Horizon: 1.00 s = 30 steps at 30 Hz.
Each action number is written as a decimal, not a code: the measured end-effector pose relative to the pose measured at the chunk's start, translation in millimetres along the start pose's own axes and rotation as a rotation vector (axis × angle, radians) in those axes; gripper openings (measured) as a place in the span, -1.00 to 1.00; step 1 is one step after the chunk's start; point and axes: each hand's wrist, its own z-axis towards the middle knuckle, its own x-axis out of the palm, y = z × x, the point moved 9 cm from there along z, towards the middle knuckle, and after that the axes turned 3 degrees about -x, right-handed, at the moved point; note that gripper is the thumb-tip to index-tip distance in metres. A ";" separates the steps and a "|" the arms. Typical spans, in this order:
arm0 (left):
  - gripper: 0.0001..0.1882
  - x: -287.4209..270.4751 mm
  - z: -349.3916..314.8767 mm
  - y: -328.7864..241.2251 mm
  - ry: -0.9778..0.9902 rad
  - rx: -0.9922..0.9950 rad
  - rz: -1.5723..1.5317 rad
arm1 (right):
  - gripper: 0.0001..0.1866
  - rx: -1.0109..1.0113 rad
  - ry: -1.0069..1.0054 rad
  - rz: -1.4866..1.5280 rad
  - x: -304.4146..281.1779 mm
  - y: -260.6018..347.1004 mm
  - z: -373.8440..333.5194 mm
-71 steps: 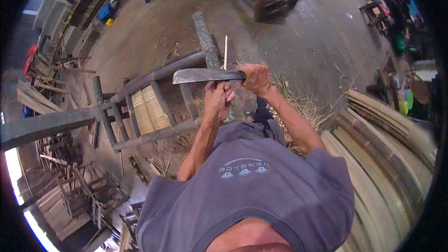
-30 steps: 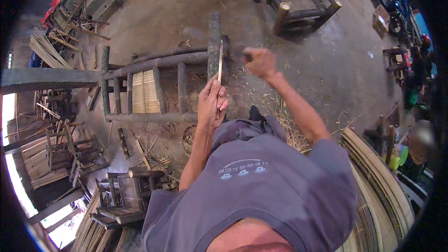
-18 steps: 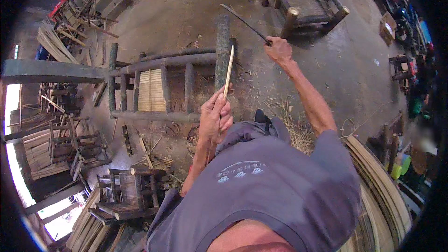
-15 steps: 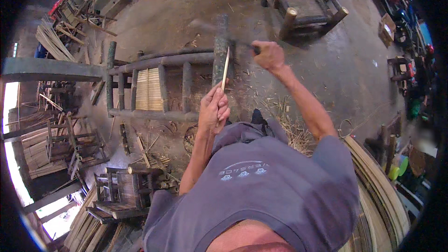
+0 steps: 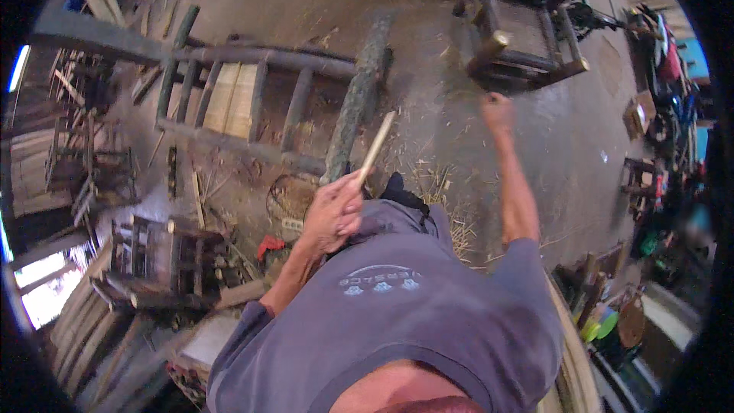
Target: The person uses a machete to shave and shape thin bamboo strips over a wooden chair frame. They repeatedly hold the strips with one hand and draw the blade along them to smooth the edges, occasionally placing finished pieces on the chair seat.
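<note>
My left hand [image 5: 336,214] is closed round the lower end of a pale, narrow wooden strip [image 5: 376,151]. The strip slants up and away to the right. Just beyond it lies the thick rough-barked log rail [image 5: 359,95] of a wooden frame [image 5: 229,147]; I cannot tell whether the strip touches it. Out to the right, my arm stretched forward, my right hand [image 5: 498,113] is a fist near a dark wooden chair. What this fist grips is hidden or blurred.
The dark wooden chair [image 5: 527,23] stands at the far right. Shavings and thin offcuts [image 5: 436,180] litter the floor by my feet. At the left are a small wooden chair [image 5: 164,260] and stacked boards. Long pale strips [image 5: 569,367] lie beside my right side.
My right fist, which had a dark handle in it, has swung outward to the right. My left hand has moved slightly down and the strip now leans further right. The whole view has turned.
</note>
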 end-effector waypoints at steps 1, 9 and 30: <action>-0.57 -20.0 -1.2 -3.4 -0.063 0.060 0.002 | -0.74 0.246 0.189 0.036 5.1 -42.3 7.4; -0.48 -33.2 95.7 23.0 0.112 0.029 -0.353 | -0.57 0.328 0.298 0.607 86.7 -41.0 -33.2; -0.77 -221.4 394.3 -110.4 -0.443 0.641 -0.047 | -0.42 0.608 0.775 0.257 141.4 19.6 -103.3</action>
